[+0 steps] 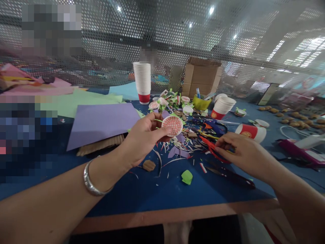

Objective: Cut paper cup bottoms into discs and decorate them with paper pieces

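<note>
My left hand [144,139] is raised over the blue table [152,189], its fingers pinched on a small round paper disc [172,125], white with a red grid pattern, with a thin green strip beside it. A silver bangle [92,181] circles that wrist. My right hand [238,150] rests low on the table at the right, fingers closed round the red handles of a pair of scissors [212,149]. Paper scraps [177,152] in white, purple and green lie between the two hands.
A purple sheet [101,123] lies left over cardboard, with green and pink sheets behind. A tall cup stack [142,83], a shorter stack [222,106], a tipped cup [250,132], a cardboard box [201,78] and finished discs stand behind. A mesh screen [228,40] backs the table.
</note>
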Tool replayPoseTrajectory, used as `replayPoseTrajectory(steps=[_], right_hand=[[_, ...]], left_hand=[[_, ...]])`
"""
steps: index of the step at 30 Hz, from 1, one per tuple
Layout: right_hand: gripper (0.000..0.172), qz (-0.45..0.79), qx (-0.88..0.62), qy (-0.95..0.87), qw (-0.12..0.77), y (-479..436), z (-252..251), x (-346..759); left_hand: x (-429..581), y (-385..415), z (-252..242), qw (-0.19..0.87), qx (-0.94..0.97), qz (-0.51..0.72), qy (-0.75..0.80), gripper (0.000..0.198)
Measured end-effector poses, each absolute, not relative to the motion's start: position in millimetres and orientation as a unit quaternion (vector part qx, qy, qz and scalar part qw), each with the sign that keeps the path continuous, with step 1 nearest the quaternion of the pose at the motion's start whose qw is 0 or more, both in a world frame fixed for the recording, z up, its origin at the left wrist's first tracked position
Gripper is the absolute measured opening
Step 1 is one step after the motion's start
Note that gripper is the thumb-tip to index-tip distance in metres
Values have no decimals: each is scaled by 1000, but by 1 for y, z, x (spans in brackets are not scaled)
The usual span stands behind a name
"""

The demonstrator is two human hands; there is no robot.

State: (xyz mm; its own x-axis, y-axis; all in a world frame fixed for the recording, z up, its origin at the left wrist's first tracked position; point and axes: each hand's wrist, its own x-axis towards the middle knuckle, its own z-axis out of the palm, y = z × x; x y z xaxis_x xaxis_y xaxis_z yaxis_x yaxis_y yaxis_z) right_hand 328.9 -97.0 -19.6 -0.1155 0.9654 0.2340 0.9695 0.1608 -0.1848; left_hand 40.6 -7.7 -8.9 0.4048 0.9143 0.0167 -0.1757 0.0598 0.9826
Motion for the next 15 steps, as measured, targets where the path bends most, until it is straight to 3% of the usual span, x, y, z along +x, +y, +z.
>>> replayPoseTrajectory(steps=[15], right_hand=[[29,-12,-696,-697,175,-81,-9,341]], left_hand=[[40,-6,-11,622,564,423,340,40]])
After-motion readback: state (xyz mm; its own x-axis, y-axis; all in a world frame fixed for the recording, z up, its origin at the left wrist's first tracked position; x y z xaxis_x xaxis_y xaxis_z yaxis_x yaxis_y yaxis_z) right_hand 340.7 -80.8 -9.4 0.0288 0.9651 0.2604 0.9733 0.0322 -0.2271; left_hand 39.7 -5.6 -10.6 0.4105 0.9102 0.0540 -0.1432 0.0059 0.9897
